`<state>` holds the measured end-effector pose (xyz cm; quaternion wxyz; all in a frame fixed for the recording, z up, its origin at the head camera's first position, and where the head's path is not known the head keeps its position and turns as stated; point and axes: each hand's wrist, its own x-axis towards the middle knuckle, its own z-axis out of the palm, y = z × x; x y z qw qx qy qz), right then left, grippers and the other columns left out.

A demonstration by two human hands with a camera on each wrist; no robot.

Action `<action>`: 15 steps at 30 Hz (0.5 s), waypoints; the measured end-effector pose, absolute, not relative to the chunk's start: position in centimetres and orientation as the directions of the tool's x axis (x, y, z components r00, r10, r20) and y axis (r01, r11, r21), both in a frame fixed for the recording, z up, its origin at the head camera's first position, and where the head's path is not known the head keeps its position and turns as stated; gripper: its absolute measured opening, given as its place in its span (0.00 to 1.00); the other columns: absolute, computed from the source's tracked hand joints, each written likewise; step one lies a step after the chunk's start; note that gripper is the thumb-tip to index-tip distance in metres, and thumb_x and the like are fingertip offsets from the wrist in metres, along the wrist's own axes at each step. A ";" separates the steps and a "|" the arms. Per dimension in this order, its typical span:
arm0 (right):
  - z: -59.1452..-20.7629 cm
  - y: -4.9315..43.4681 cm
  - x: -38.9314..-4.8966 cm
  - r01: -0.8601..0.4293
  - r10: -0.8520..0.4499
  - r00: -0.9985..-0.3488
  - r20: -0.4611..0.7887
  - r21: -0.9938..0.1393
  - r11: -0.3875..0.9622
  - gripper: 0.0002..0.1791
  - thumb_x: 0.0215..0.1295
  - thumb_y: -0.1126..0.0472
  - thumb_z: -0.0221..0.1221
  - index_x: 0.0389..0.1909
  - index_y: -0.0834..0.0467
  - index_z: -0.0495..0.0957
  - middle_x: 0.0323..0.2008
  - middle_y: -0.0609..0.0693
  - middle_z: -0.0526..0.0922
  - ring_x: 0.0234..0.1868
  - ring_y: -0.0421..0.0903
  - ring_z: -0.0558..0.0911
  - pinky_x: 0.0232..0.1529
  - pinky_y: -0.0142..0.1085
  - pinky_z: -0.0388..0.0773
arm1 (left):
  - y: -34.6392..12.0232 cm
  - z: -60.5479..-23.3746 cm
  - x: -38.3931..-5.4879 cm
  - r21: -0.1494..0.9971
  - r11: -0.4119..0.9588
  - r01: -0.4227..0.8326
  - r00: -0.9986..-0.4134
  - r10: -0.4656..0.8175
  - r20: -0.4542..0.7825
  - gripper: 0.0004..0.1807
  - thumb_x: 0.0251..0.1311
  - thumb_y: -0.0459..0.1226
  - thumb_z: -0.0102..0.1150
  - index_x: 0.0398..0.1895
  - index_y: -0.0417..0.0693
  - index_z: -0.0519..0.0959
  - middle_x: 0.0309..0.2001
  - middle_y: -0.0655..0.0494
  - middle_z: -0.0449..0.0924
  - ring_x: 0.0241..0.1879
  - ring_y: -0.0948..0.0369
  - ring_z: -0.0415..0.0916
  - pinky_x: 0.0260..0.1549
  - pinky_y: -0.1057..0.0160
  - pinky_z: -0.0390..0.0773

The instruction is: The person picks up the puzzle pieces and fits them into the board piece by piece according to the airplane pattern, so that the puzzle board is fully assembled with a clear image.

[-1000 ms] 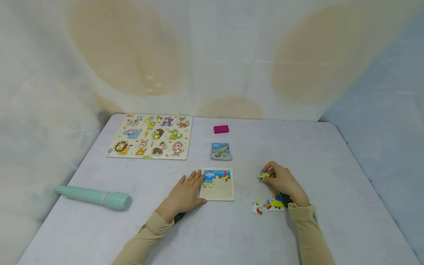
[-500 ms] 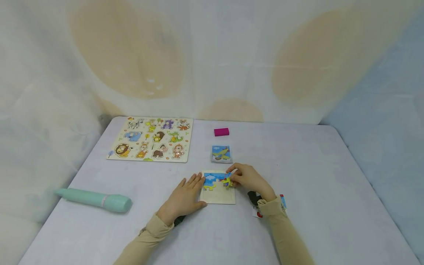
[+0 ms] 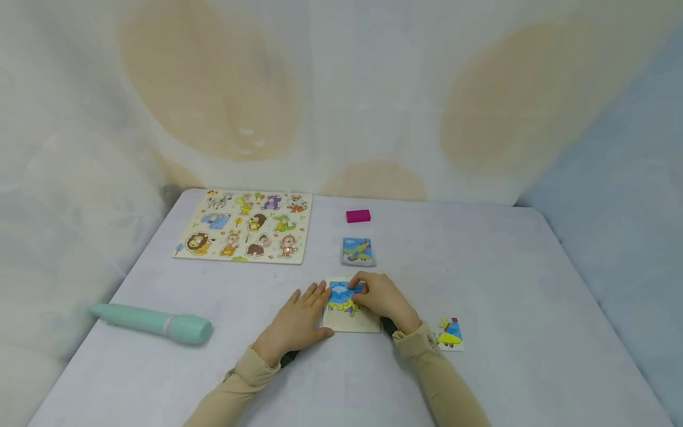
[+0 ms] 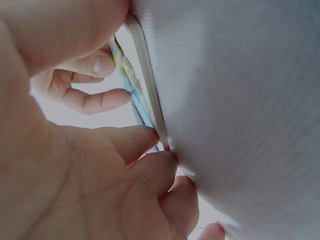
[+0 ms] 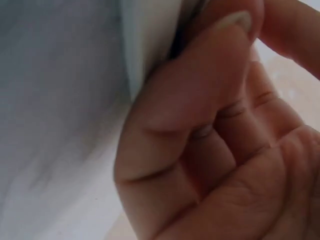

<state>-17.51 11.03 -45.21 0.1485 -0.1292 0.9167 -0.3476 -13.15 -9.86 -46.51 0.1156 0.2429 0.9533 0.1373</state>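
Note:
A small wooden jigsaw board lies on the table, its upper part filled with blue and yellow pieces and its lower part bare wood. My left hand lies spread with its fingertips and thumb against the board's left edge; the left wrist view shows those fingers touching the tray's side. Over the upper right of the picture, my right hand pinches a yellow-and-blue jigsaw piece down at the board, partly hidden by the fingers. Up close in the right wrist view, the thumb and fingers of my right hand cover the piece.
Several loose jigsaw pieces lie right of my right wrist, some hidden behind the sleeve. Beyond the board sit a wrapped airplane puzzle and a magenta block. An animal puzzle board and a mint-green wand-like object are at left.
My right hand has carried the jigsaw piece left from beside the loose pieces to the board, then slightly further left and down onto the picture. My left hand has stayed at the board's edge.

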 end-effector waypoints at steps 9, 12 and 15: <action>-45.7 10.4 -17.2 -0.145 -0.312 -0.936 -0.164 -0.627 0.765 0.10 0.60 0.60 0.65 0.39 0.58 0.78 0.21 0.47 0.75 0.20 0.41 0.71 0.21 0.30 0.66 | -10.1 -46.8 -12.9 0.311 0.845 0.436 -0.854 0.497 -0.152 0.46 0.59 0.54 0.61 0.74 0.40 0.56 0.76 0.45 0.53 0.76 0.48 0.50 0.71 0.41 0.53; -45.5 10.4 -17.1 -0.139 -0.307 -0.936 -0.173 -0.618 0.773 0.13 0.59 0.56 0.67 0.41 0.58 0.77 0.22 0.47 0.77 0.22 0.42 0.73 0.23 0.31 0.67 | -10.0 -46.6 -13.0 0.309 0.845 0.436 -0.854 0.497 -0.155 0.46 0.60 0.54 0.61 0.74 0.40 0.56 0.76 0.45 0.53 0.76 0.48 0.49 0.71 0.41 0.52; -45.3 10.5 -17.1 -0.113 -0.286 -0.940 -0.185 -0.624 0.773 0.15 0.57 0.57 0.68 0.41 0.58 0.77 0.23 0.48 0.78 0.22 0.42 0.73 0.23 0.31 0.67 | -9.9 -46.4 -13.1 0.310 0.845 0.436 -0.853 0.498 -0.157 0.46 0.60 0.54 0.61 0.74 0.40 0.56 0.76 0.46 0.52 0.76 0.48 0.49 0.72 0.41 0.52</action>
